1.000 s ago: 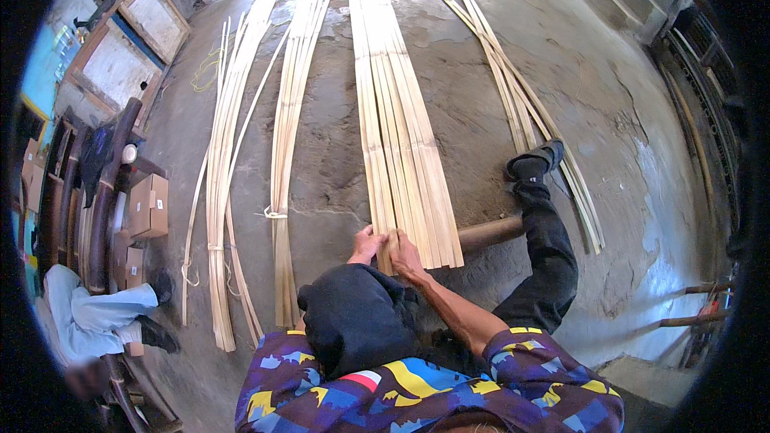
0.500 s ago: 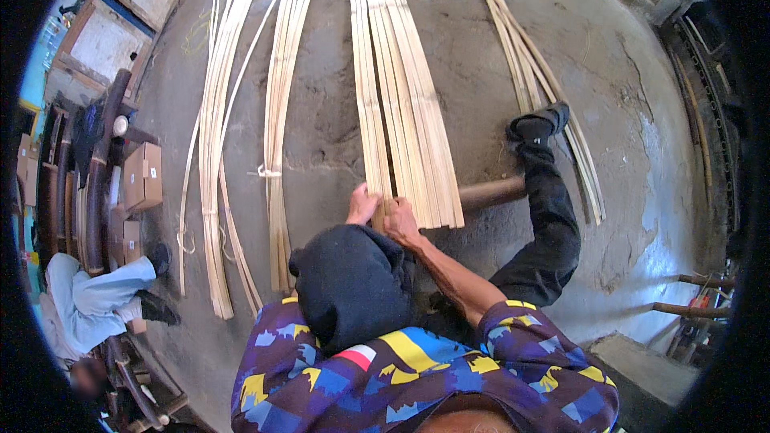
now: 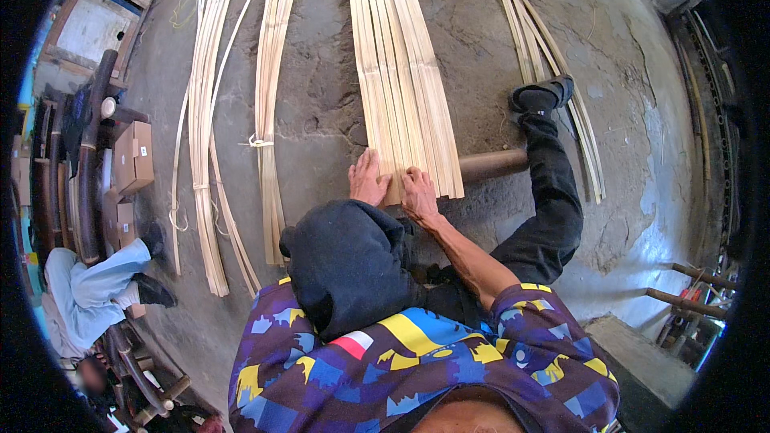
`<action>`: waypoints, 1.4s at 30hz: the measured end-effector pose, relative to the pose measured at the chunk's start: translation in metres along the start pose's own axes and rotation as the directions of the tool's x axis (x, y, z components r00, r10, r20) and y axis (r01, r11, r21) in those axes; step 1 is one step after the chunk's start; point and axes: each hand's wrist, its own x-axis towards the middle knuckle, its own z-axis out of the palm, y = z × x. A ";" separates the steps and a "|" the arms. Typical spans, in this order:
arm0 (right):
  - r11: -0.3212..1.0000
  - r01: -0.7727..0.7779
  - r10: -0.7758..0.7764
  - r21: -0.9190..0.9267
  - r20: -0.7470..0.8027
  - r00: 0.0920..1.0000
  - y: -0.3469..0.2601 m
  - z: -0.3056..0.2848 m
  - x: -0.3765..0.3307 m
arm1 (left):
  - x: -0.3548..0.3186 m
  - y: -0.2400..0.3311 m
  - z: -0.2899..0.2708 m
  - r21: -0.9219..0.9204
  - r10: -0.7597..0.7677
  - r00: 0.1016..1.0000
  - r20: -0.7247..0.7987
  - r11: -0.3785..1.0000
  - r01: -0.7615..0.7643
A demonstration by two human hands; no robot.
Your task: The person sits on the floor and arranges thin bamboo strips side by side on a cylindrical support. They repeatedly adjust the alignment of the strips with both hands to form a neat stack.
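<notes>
A flat row of long pale bamboo strips (image 3: pixel 405 88) runs from the far side toward me, side by side, with its near ends in front of my knees. My left hand (image 3: pixel 369 180) lies over the row's left edge near those ends, fingers stretched out on the strips. Just beside it, my right hand (image 3: pixel 419 195) bends its fingers over the strips' near ends; its thumb is hidden. A brown round pole (image 3: pixel 494 164) shows to the right of the row and seems to pass beneath it.
Two tied bundles of strips (image 3: pixel 207 144) (image 3: pixel 271 112) lie on the concrete floor to the left. Looser strips (image 3: pixel 553 56) lie at the right, near my sandalled foot (image 3: pixel 542 96). Cardboard boxes (image 3: pixel 132 159), dark poles (image 3: pixel 96 152) and a seated person (image 3: pixel 100 281) are at the far left.
The gap between the left strips and the rest has closed. My left hand has loosened from a grip to stretched fingers, and both hands now lie slightly farther forward and right in view.
</notes>
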 end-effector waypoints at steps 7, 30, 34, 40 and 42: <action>0.999 -0.003 0.005 -0.054 0.031 0.999 0.001 -0.005 -0.003 | 0.001 0.010 -0.003 0.009 -0.005 1.000 0.008 1.000 0.005; 0.952 0.122 -0.048 -0.279 0.258 0.965 0.026 -0.009 -0.027 | -0.027 0.011 -0.011 0.183 0.482 0.848 0.219 0.834 -0.521; 0.934 0.154 -0.094 -0.322 0.196 0.976 0.030 0.000 -0.025 | -0.027 0.008 -0.006 0.202 0.484 0.847 0.219 0.827 -0.524; 0.958 0.123 -0.064 -0.260 0.224 0.973 0.027 -0.003 -0.022 | -0.028 0.010 -0.009 0.245 0.487 0.844 0.226 0.810 -0.533; 0.954 0.119 -0.044 -0.276 0.264 0.964 0.024 -0.010 -0.020 | -0.028 0.015 -0.012 0.227 0.478 0.850 0.223 0.822 -0.522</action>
